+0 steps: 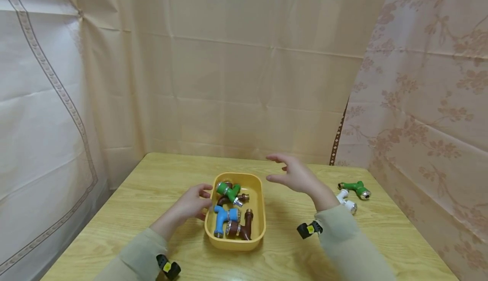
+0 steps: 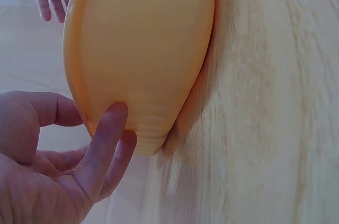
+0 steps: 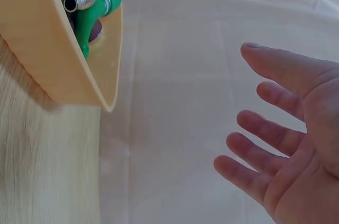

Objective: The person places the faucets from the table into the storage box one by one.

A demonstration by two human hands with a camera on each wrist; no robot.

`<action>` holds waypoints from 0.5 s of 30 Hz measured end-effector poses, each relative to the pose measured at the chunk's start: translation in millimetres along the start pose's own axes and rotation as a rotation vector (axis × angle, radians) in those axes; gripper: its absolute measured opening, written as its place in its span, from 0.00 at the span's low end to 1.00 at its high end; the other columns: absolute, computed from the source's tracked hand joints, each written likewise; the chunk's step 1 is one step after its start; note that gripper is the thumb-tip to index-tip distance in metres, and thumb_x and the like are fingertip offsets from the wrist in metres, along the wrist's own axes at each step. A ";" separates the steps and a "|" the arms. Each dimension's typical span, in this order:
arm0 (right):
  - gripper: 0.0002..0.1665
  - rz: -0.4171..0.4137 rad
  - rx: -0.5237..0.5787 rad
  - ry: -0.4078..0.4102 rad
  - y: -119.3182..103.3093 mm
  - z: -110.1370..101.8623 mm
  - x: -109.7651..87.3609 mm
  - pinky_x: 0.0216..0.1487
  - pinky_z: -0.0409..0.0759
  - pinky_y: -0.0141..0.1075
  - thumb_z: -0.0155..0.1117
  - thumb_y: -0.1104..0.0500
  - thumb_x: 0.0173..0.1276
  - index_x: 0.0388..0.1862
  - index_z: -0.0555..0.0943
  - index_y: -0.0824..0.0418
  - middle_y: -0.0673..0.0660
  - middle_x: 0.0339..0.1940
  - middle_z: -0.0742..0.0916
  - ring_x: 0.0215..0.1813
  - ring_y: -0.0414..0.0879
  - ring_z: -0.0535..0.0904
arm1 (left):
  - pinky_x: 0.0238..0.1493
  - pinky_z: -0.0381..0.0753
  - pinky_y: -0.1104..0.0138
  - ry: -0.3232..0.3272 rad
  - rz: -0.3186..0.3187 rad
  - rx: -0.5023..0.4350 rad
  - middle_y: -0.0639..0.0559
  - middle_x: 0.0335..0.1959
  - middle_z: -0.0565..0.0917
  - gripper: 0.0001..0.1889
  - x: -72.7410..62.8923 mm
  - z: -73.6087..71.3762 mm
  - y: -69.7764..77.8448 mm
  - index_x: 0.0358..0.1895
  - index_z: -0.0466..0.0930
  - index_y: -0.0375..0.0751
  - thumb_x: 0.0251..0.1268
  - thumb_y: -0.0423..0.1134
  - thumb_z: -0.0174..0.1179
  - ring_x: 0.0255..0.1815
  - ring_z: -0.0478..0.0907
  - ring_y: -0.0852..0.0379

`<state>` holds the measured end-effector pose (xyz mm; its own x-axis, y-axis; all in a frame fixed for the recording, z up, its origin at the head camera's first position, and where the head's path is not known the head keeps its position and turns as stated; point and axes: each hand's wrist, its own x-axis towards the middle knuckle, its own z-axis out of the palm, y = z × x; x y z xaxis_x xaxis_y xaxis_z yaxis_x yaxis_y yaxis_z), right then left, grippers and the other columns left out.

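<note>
Left hand (image 1: 192,202) at the tray's left wall, thumb and fingers apart, not clamped on anything; whether the fingertips touch, I cannot tell. A sideways shove here could, I judge, skid the yellow tray (image 1: 236,246) along the table (image 1: 160,179), since nothing braces the far side. A lift by that side alone would likely tip it and set the pieces sliding. Right hand (image 1: 295,177) raised to the right of the tray, thumb clear of the fingers, holding nothing. Its sleeve passes close to the white tap (image 1: 349,205) (partly screened from the head camera, perhaps); a low swing of the forearm might knock it.

Looks, again from the left. Tray: on the table between the 2 hands, upright, oblong, round-cornered, smooth-walled. Inside, at least 4 taps: a blue tap (image 1: 221,219) at the near left; a green tap (image 1: 228,193) at the far left, overlapping a dark brown piece (image 1: 222,201); another brown tap (image 1: 247,228) at the near right. Bare floor shows along the right. Outside, well apart to the right: the white tap, then a second green tap (image 1: 357,186), metal-ended, just beyond it.
</note>
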<state>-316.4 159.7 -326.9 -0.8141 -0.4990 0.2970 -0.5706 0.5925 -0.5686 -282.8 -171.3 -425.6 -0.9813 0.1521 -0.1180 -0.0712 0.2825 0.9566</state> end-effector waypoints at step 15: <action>0.38 0.028 -0.022 0.113 28.1 -18.4 -22.9 0.68 0.70 0.63 0.75 0.54 0.66 0.73 0.73 0.56 0.60 0.73 0.74 0.73 0.63 0.67 | 0.29 0.88 0.54 0.003 0.000 -0.002 0.36 0.52 0.73 0.30 -0.4 0.4 -0.8 0.70 0.68 0.31 0.63 0.26 0.59 0.39 0.80 0.45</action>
<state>-315.7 199.4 -335.5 -0.8360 -0.4084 0.3665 -0.5487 0.6198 -0.5610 -282.3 -171.3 -426.4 -0.9818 0.1493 -0.1173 -0.0716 0.2810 0.9570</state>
